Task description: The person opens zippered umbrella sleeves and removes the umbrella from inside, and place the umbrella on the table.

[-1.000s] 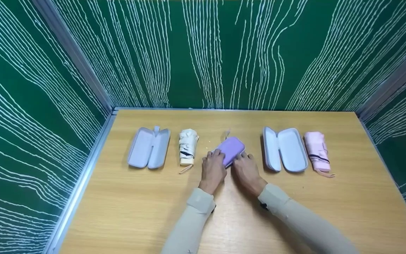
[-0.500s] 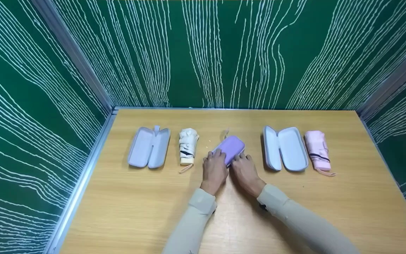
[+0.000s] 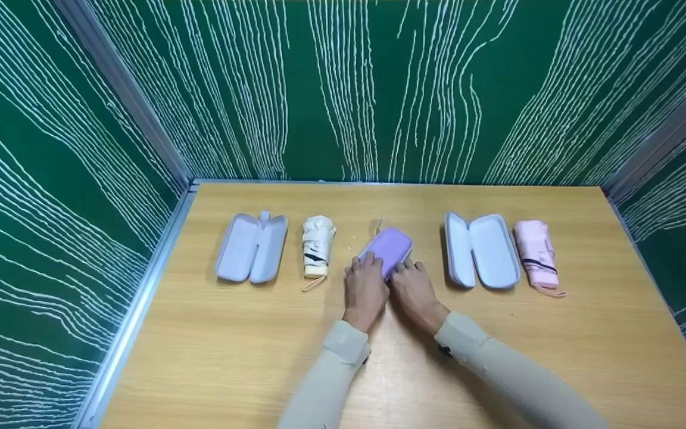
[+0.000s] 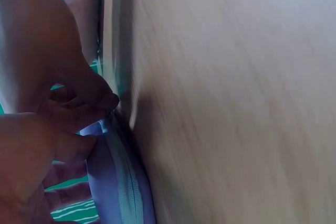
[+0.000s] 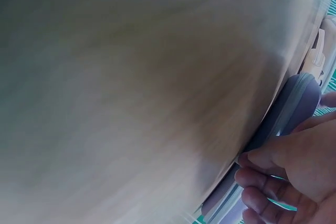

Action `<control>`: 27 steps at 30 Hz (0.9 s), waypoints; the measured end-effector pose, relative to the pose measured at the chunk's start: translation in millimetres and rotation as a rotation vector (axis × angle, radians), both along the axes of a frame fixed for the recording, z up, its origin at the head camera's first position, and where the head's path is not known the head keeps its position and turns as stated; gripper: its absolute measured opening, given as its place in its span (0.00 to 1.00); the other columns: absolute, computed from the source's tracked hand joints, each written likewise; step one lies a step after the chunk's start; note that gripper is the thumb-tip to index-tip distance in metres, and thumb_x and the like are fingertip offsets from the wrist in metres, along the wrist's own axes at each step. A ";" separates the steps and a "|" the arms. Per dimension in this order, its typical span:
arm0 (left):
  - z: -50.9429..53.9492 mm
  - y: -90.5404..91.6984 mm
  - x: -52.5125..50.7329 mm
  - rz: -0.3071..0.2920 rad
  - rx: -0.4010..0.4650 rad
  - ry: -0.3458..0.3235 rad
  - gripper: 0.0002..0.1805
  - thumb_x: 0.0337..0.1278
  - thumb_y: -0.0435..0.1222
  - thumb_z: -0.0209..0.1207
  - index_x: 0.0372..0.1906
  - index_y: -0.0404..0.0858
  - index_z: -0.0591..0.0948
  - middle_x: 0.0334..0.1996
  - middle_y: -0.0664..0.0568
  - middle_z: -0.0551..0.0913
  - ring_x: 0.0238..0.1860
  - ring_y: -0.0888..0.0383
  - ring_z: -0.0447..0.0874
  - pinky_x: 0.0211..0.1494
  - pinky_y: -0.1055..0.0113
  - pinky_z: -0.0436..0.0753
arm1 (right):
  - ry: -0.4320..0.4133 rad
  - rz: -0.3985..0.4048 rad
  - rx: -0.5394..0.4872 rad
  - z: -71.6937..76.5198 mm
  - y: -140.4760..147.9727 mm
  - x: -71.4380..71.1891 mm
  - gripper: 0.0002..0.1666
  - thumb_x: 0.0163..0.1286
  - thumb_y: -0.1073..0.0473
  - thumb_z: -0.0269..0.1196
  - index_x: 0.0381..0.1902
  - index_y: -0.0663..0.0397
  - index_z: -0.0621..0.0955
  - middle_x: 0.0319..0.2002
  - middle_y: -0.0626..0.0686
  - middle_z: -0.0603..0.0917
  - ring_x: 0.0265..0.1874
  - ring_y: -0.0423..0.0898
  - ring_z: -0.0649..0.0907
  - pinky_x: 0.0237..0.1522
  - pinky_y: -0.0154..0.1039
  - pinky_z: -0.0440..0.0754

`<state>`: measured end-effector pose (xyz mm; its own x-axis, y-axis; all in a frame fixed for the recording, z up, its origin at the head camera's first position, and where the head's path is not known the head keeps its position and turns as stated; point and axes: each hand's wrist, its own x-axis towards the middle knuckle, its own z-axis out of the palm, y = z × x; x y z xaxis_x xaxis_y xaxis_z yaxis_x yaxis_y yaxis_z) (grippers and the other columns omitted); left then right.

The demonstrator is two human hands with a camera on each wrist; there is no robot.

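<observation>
A purple zippered case [image 3: 392,247] lies closed and slanted on the table in front of me. My left hand [image 3: 367,290] holds its near left end; in the left wrist view the thumb presses on the case wall beside the zipper [image 4: 126,182]. With thumb and forefinger, my right hand [image 3: 415,292] pinches a small zipper pull [image 4: 110,113] at the near end. The right wrist view shows that hand [image 5: 299,166] against the zipped edge of the case [image 5: 307,90]. The fingers cover most of the pull.
Left of the case lie an open pale grey-lilac case [image 3: 237,253] and a folded cream umbrella [image 3: 317,241]. On the right are an open light blue case [image 3: 496,253] and a folded pink umbrella [image 3: 535,247]. Green walls with white lines [image 3: 343,89] surround the wooden table [image 3: 248,357].
My left hand has shifted slightly to the right, nearer the right hand. The purple case has slid a little away from me. The right hand has barely moved.
</observation>
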<state>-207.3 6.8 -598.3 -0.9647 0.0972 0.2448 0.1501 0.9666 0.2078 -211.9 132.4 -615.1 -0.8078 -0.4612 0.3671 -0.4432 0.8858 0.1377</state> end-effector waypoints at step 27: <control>-7.2 18.3 6.5 0.124 -0.026 0.112 0.15 0.57 0.39 0.68 0.50 0.42 0.87 0.52 0.51 0.85 0.50 0.46 0.85 0.46 0.53 0.85 | 0.025 0.051 -0.050 -1.6 3.7 4.2 0.08 0.64 0.67 0.61 0.33 0.61 0.87 0.31 0.57 0.85 0.32 0.55 0.81 0.34 0.47 0.78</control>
<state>-200.9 25.2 -605.5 -0.9364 -0.0129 0.3507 0.0506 0.9839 0.1713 -207.7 136.1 -616.7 -0.7742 -0.4817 0.4105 -0.4846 0.8684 0.1052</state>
